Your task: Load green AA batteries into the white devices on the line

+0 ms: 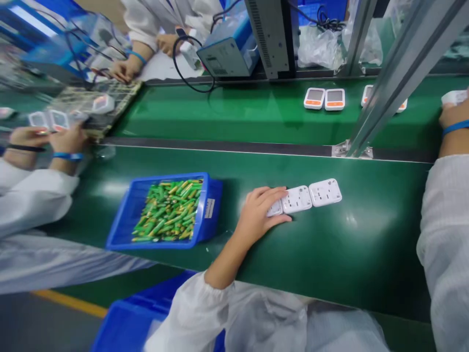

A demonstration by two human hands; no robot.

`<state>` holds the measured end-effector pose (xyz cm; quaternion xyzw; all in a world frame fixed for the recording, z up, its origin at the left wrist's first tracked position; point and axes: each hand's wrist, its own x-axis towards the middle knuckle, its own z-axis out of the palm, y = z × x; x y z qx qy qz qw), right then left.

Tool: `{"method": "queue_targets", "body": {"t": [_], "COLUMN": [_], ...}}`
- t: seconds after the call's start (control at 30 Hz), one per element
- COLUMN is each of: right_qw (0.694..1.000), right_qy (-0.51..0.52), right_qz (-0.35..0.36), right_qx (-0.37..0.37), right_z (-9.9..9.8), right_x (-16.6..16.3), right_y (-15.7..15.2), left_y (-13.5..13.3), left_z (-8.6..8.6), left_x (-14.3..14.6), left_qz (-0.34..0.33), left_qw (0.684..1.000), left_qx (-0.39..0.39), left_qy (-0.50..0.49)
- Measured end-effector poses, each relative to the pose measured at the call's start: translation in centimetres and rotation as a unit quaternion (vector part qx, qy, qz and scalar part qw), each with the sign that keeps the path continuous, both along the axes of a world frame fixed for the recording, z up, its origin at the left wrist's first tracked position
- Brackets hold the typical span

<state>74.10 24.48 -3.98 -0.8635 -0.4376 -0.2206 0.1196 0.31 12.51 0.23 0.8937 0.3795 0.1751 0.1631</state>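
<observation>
My left hand lies on the near green belt, fingers laid over the leftmost of three white devices and thumb at its near edge. The other two devices lie face down in a row touching it. At the frame's right edge my right hand, with a blue wristband, reaches onto the far belt. It closes on another white device, and the frame edge cuts off part of its fingers.
A blue bin of several green batteries sits left of my left hand. Two orange-fronted devices lie on the far belt beside a slanted metal post. Co-workers' hands handle devices at left, others at top.
</observation>
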Motion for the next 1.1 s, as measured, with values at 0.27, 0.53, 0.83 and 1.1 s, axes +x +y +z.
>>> {"method": "queue_targets", "body": {"t": [0.27,0.53,0.83,1.1], "right_qw": [0.991,0.936,0.859,0.840], "right_qy": [0.072,0.173,0.253,0.272], "right_qz": [0.113,0.304,0.440,0.462], "right_qx": [-0.027,0.036,-0.066,-0.085], "right_z": [5.5,5.1,5.3,5.2], "right_x": [-13.6,-23.2,-28.9,-31.5], "right_y": [-8.5,-21.4,-21.4,-20.6], "left_y": [0.4,0.2,-0.6,-0.6], "left_z": [-0.9,-0.8,0.0,0.6], "left_x": [0.6,0.6,0.9,1.7], "left_qz": [0.012,0.054,0.021,0.032], "left_qw": [0.999,0.994,0.998,0.998], "left_qx": [-0.021,-0.039,-0.030,-0.026], "left_qy": [-0.029,-0.084,-0.047,-0.044]}}
